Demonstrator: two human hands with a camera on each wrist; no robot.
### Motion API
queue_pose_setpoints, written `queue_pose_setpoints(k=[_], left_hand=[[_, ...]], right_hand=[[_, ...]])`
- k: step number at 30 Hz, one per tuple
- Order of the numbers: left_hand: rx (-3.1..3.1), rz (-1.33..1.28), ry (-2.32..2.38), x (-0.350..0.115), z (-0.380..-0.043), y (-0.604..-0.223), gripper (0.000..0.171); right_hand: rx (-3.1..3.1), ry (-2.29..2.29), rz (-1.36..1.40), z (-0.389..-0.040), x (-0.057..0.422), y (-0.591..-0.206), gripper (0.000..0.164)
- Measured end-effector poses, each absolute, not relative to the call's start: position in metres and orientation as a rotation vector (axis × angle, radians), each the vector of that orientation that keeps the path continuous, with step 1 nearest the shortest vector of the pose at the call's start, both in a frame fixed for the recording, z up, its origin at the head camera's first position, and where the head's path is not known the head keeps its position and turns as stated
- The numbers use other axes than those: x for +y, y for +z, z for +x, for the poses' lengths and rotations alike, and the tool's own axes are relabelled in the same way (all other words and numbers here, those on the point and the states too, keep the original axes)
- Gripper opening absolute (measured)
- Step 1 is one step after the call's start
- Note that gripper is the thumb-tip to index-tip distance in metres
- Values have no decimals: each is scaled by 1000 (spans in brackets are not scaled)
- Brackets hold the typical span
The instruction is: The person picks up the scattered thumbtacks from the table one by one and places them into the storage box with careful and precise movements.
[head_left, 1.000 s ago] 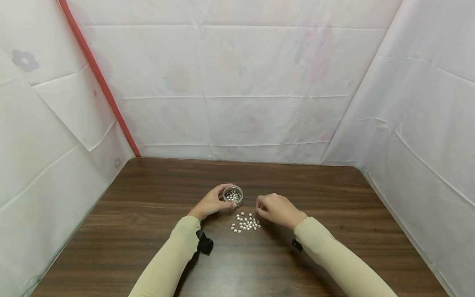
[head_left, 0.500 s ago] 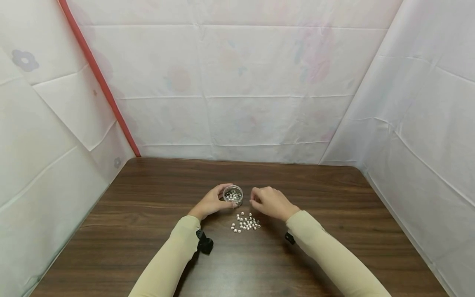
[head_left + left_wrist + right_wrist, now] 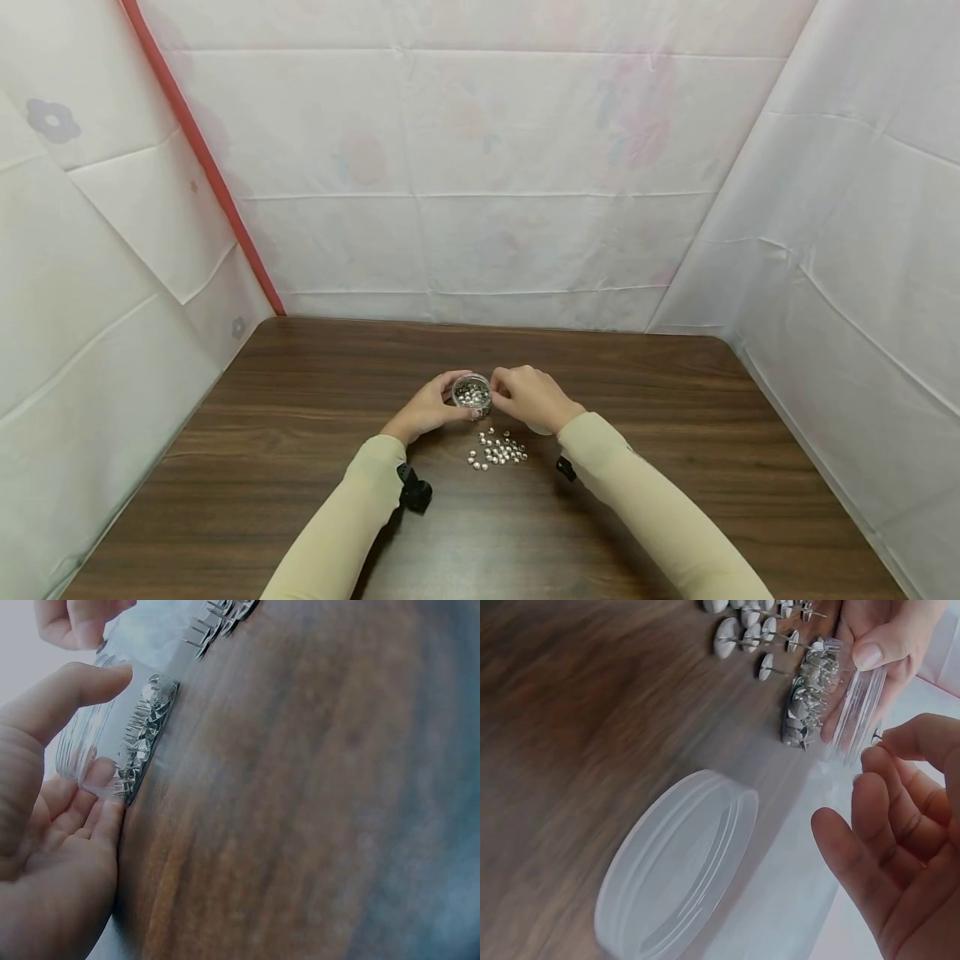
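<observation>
My left hand (image 3: 426, 408) holds a clear jar (image 3: 861, 712) upright on the table, thumb on the near side and fingers round the far side. Silver thumbtacks (image 3: 808, 694) fill its lower part. At the jar's right rim, my right hand (image 3: 536, 396) pinches one thumbtack (image 3: 877, 736) between thumb and index finger; the other fingers are bent loosely. A scatter of loose thumbtacks (image 3: 498, 452) lies on the table in front of the jar, several with points up.
A translucent round lid (image 3: 622, 900) rests on the brown wooden table (image 3: 300, 475), mostly hidden under my right wrist in the head view. White patterned cloth (image 3: 480, 167) encloses the table's back and sides.
My right hand has moved left and away from me, from beside the loose thumbtacks to the jar's rim. The left hand and the jar have stayed in place.
</observation>
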State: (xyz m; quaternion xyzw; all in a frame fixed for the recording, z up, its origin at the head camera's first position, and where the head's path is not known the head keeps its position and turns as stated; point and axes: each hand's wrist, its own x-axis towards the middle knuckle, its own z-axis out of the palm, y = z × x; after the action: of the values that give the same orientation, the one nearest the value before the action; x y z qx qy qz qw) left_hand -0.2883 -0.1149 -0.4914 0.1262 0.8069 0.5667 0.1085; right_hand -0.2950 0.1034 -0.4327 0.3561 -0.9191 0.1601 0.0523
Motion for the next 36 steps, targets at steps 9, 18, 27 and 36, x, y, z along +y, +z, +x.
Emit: queue_pose_setpoints(k=[9, 18, 27, 36], left_hand=[[2380, 379, 1652, -116, -288, -494, 76], [2375, 375, 1644, -116, -286, -491, 77], [2392, 350, 1633, -116, -288, -493, 76], [2393, 352, 1636, -117, -288, -491, 76]], right_hand=[[-2816, 491, 1086, -302, 87, -433, 8], [-2821, 459, 1083, -309, 76, -435, 9], [-2869, 313, 1004, -315, 69, -438, 10], [-2891, 289, 982, -318, 67, -439, 17]])
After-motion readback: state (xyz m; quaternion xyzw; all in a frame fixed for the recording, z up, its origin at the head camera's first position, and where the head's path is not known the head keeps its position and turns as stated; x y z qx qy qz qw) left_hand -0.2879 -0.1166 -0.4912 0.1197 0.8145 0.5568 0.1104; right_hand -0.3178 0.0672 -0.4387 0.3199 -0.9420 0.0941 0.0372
